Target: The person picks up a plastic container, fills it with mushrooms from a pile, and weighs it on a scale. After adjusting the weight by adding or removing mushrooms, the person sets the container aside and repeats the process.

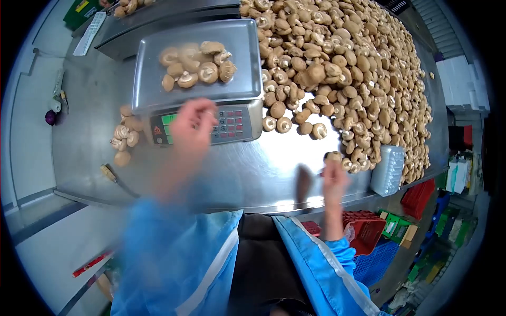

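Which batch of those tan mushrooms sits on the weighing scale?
The small batch in the grey metal scale tray; the large heap and the left cluster lie on the steel table.

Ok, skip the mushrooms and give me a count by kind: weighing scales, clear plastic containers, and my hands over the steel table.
weighing scale: 1
clear plastic container: 1
hands: 2, the left hand and the right hand
Total: 4
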Demonstrator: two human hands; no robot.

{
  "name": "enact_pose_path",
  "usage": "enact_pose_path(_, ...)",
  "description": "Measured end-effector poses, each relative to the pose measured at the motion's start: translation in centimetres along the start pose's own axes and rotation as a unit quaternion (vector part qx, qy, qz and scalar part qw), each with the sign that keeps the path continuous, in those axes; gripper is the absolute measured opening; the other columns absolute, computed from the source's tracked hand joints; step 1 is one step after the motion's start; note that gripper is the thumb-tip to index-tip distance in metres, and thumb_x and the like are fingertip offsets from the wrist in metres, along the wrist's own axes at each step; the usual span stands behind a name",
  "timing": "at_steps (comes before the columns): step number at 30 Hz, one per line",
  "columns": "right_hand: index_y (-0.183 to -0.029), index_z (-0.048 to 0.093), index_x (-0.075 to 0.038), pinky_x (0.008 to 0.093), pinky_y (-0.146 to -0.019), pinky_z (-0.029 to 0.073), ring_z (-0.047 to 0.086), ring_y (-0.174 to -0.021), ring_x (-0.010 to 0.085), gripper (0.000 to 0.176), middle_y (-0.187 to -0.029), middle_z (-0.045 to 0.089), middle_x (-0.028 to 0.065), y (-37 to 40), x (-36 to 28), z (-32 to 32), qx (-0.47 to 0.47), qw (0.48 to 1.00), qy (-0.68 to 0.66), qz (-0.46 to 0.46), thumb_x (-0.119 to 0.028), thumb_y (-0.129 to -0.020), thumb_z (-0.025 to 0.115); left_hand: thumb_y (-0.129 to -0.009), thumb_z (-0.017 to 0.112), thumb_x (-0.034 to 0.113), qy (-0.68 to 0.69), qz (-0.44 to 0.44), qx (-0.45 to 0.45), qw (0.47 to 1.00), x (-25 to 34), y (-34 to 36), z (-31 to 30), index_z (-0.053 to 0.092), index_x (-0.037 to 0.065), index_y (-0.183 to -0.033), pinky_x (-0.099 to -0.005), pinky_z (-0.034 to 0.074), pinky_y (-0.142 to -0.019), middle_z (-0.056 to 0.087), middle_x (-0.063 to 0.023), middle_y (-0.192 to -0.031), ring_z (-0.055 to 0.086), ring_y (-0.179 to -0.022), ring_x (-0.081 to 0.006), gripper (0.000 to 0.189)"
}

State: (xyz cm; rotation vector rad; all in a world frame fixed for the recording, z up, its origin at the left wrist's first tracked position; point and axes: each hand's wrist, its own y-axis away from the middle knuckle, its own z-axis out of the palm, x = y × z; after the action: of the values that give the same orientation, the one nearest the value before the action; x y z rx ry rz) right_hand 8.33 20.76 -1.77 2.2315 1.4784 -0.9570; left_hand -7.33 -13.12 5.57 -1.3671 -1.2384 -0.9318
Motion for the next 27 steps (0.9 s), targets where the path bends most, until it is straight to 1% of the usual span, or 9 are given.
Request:
enact_pose_path(2, -0.105, 0.067, -0.001, 0.0306, -0.068, 0.051, 0.064, -0.078, 0.0156, 0.014, -0.092, 0.07, 0.0065, -2.9, 1.1, -6.5, 0.116, 0.992, -0.048, 0.027, -0.011, -0.096, 0.062, -0.091, 0.06, -0.003, -0.022, -0.005, -0.081, 0.996, -0.8, 3.5, 2.9, 0.066, 0.002, -0.102, -0.0224, 0.051, -0.062, 0.067, -0.0044, -0.09, 0.064, -0.072, -0.01, 0.014)
enact_pose_path(4, -0.122, 0.061, 0.002, 0.0361, -0.087, 0.052, 0.064, -0.103, 0.0264, 0.031, -0.117, 0.066, 0.0163, -4.3, 6.5, -11.6, 0.192, 0.978, 0.071, 0.037, -0.014, -0.095, 0.064, -0.09, 0.06, -0.003, -0.034, -0.019, -0.147, 0.988, -2.1, 7.3, 5.7, 0.067, 0.002, -0.1, -0.0243, 0.051, -0.062, 0.066, -0.0053, -0.089, 0.063, -0.071, -0.0107, 0.014)
enact_pose_path(6, -0.134, 0.05, 0.005, 0.042, -0.108, 0.04, 0.05, -0.128, 0.037, 0.053, -0.136, 0.054, 0.0244, -4.7, 10.8, -15.0, 0.151, 0.952, 0.266, 0.018, -0.02, -0.092, 0.069, -0.088, 0.061, -0.002, -0.025, -0.02, -0.214, 0.976, -1.4, 10.2, 8.1, 0.067, 0.002, -0.098, -0.0273, 0.05, -0.061, 0.066, -0.0078, -0.087, 0.063, -0.069, -0.0156, 0.012)
enact_pose_path(7, -0.139, 0.045, 0.007, 0.0442, -0.115, 0.031, 0.04, -0.136, 0.0422, 0.069, -0.143, 0.046, 0.029, -4.6, 14.2, -16.0, 0.098, 0.958, 0.26, 0.074, -0.026, -0.086, 0.075, -0.088, 0.062, 0.0, -0.024, -0.008, -0.247, 0.969, -0.9, 11.2, 9.1, 0.067, 0.003, -0.096, -0.0292, 0.051, -0.061, 0.066, -0.0095, -0.086, 0.064, -0.068, -0.0197, 0.011)
enact_pose_path(11, -0.137, 0.046, 0.007, 0.0442, -0.11, 0.038, 0.046, -0.13, 0.0421, 0.077, -0.14, 0.048, 0.0294, -4.6, 17.8, -17.5, 0.054, 0.943, 0.325, 0.043, -0.028, -0.078, 0.081, -0.087, 0.064, 0.001, -0.031, 0.052, -0.345, 0.937, 0.1, 12.4, 11.0, 0.067, 0.004, -0.094, -0.0332, 0.051, -0.06, 0.066, -0.0116, -0.084, 0.064, -0.066, -0.0266, 0.008)
enact_pose_path(14, -0.137, 0.047, 0.005, 0.0432, -0.106, 0.041, 0.05, -0.127, 0.0397, 0.077, -0.137, 0.051, 0.0276, -6.8, 14.0, -20.0, -0.002, 0.966, 0.178, 0.185, -0.026, -0.076, 0.082, -0.088, 0.063, -0.003, -0.06, 0.044, -0.373, 0.925, -0.1, 12.1, 11.4, 0.067, 0.0, -0.097, -0.0273, 0.047, -0.056, 0.064, -0.0075, -0.085, 0.06, -0.062, -0.0136, 0.011)
enact_pose_path(16, -0.14, 0.045, 0.002, 0.0424, -0.104, 0.043, 0.053, -0.125, 0.0375, 0.083, -0.136, 0.054, 0.0252, -7.3, 14.8, -20.6, -0.03, 0.963, 0.224, 0.144, -0.026, -0.072, 0.084, -0.088, 0.062, -0.003, -0.057, 0.026, -0.355, 0.933, -0.8, 12.3, 11.7, 0.067, 0.0, -0.097, -0.0257, 0.048, -0.057, 0.064, -0.0069, -0.085, 0.06, -0.064, -0.0117, 0.01)
enact_pose_path(20, -0.143, 0.043, -0.004, 0.0424, -0.102, 0.045, 0.056, -0.121, 0.0373, 0.1, -0.131, 0.058, 0.0216, -8.0, 18.2, -20.4, 0.025, 0.961, 0.251, 0.116, -0.032, -0.06, 0.091, -0.089, 0.062, -0.005, -0.045, -0.023, -0.347, 0.937, -1.1, 12.4, 12.0, 0.067, -0.001, -0.096, -0.023, 0.049, -0.059, 0.065, -0.0059, -0.085, 0.062, -0.067, -0.009, 0.009)
enact_pose_path(27, -0.138, 0.048, -0.007, 0.0424, -0.096, 0.049, 0.06, -0.112, 0.0374, 0.099, -0.12, 0.064, 0.0211, -8.7, 13.7, -20.2, 0.04, 0.95, 0.257, 0.174, -0.032, -0.052, 0.092, -0.091, 0.062, -0.004, -0.019, -0.074, -0.357, 0.931, -1.1, 12.2, 12.7, 0.067, -0.002, -0.096, -0.022, 0.05, -0.061, 0.066, -0.0059, -0.085, 0.063, -0.069, -0.0094, 0.008)
